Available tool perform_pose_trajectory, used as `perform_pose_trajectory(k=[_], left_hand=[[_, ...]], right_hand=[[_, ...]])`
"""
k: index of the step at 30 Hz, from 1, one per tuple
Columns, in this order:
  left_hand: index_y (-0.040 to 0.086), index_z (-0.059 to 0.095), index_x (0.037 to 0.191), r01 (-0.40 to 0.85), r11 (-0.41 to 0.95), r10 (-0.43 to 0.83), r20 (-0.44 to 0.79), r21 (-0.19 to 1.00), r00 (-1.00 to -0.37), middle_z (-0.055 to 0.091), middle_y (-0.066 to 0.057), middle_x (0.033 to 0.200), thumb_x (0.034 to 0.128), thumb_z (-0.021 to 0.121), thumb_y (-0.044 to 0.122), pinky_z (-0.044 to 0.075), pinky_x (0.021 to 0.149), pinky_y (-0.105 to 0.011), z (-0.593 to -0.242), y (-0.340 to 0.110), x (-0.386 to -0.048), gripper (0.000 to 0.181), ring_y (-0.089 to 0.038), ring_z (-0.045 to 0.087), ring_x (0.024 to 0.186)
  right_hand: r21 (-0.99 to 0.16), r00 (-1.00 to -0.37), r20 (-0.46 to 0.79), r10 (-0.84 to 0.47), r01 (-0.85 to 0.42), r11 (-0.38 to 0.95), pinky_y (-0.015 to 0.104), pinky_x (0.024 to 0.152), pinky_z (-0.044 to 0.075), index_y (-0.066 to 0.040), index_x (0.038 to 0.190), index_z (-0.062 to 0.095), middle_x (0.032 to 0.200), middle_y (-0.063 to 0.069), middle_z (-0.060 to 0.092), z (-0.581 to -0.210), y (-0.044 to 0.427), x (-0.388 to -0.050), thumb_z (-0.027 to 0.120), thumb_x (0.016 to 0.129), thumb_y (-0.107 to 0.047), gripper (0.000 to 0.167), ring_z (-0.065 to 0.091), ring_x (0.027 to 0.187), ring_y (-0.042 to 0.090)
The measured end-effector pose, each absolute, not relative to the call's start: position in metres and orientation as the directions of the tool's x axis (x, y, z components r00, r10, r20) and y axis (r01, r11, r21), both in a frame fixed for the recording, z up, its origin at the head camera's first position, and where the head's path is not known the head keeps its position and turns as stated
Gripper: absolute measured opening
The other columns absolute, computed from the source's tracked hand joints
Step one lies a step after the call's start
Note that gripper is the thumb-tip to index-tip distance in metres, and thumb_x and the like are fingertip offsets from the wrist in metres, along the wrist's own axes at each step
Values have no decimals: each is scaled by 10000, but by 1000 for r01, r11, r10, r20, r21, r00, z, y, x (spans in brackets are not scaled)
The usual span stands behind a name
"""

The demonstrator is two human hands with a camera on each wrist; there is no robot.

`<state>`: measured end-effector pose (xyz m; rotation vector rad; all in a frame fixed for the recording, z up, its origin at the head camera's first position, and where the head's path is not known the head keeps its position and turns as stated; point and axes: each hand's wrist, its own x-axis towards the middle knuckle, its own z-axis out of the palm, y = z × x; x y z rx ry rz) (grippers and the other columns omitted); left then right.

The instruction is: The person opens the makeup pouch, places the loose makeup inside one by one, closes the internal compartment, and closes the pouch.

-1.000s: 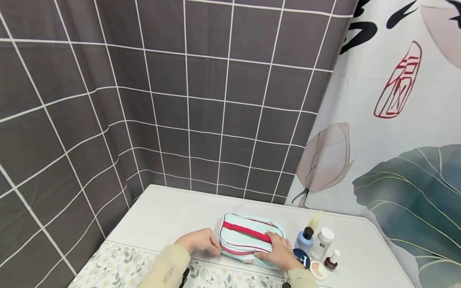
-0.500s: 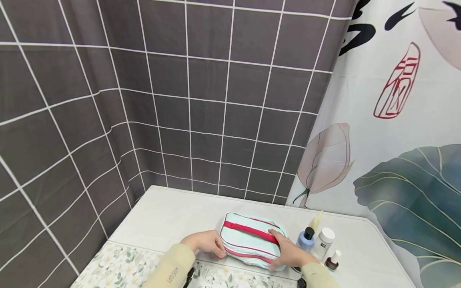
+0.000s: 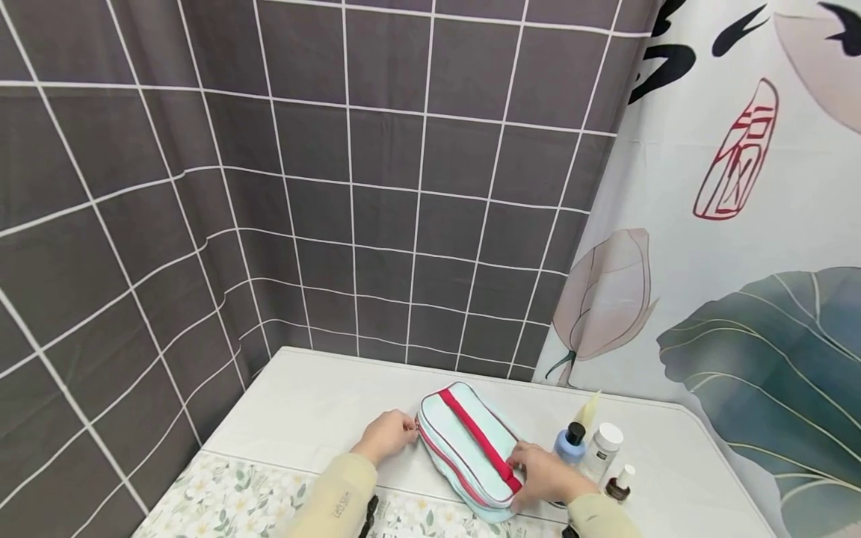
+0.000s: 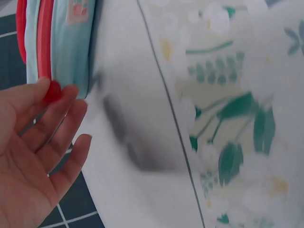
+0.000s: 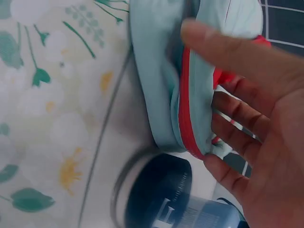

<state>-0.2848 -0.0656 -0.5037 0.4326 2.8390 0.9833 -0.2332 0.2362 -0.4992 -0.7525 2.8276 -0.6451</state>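
Note:
A pale mint cosmetic bag point(image 3: 464, 441) with a red carry strap lies flat on the white table, slanted toward the front right. At its left corner my left hand point(image 3: 386, 437) pinches the zipper pull point(image 4: 53, 91), which shows red between thumb and forefinger in the left wrist view; the other fingers hang loosely curled. The red zipper point(image 5: 185, 104) runs along the bag's front side and looks closed where it shows. My right hand point(image 3: 548, 474) grips the bag's right end, thumb over the front and fingers behind, beside the strap's end.
Right of the bag stand a blue bottle point(image 3: 569, 448) with a black cap, a white-capped bottle point(image 3: 601, 452), a small dark bottle point(image 3: 617, 487) and a pale yellow tube point(image 3: 588, 409). A dark blue round container point(image 5: 161, 190) lies close to the bag. Floral cloth point(image 3: 229, 493) covers the front.
The bag has turned clockwise, its left end swinging away from me and its right end toward me. My left hand has moved up with the corner; my right hand has shifted to the bag's end.

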Motion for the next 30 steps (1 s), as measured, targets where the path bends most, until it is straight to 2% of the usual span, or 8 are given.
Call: perform_pose_trajectory(k=[4,10,18,25,30], left_hand=[[105,681,739,232,778,267,26,584,-963,562,65,651,834,655,161,418,578,-279,-509,-61,-287,113,-93,473,600],[98,697,792,214,778,246,28,590,-969,612,42,724,828,664,160,443,631,-322,-509,-61,-286,78,-111,501,650],[82,711,831,242,779,242,79,579,-967,651,13,755,827,664,150,443,591,-297,-510,-59,-284,83,-105,510,628],[85,712,833,236,779,242,70,581,-968,656,15,751,820,670,173,464,616,-308,-515,-53,-285,99,-105,534,641],[90,716,840,238,775,246,66,586,-967,658,22,757,816,673,184,474,644,-319,-516,-50,-286,105,-107,552,664]], right_hand=[[-418,-868,4,-496,-452,788,253,642,414,-165,843,580,853,-101,452,-506,232,-229,846,486,-308,468,429,777,82],[-371,-885,50,-463,-447,814,249,602,398,-200,804,566,816,-118,436,-510,230,-228,836,491,-334,435,425,748,78],[-362,-892,127,-435,-450,817,216,510,338,-223,700,531,698,-142,408,-517,227,-229,835,492,-362,394,376,607,18],[-320,-924,126,-361,-383,867,304,547,291,-229,664,522,647,-145,402,-520,221,-227,827,459,-396,404,374,573,24],[-297,-943,103,-317,-333,895,326,571,291,-209,660,530,629,-134,411,-518,219,-227,821,443,-388,405,385,565,50]])
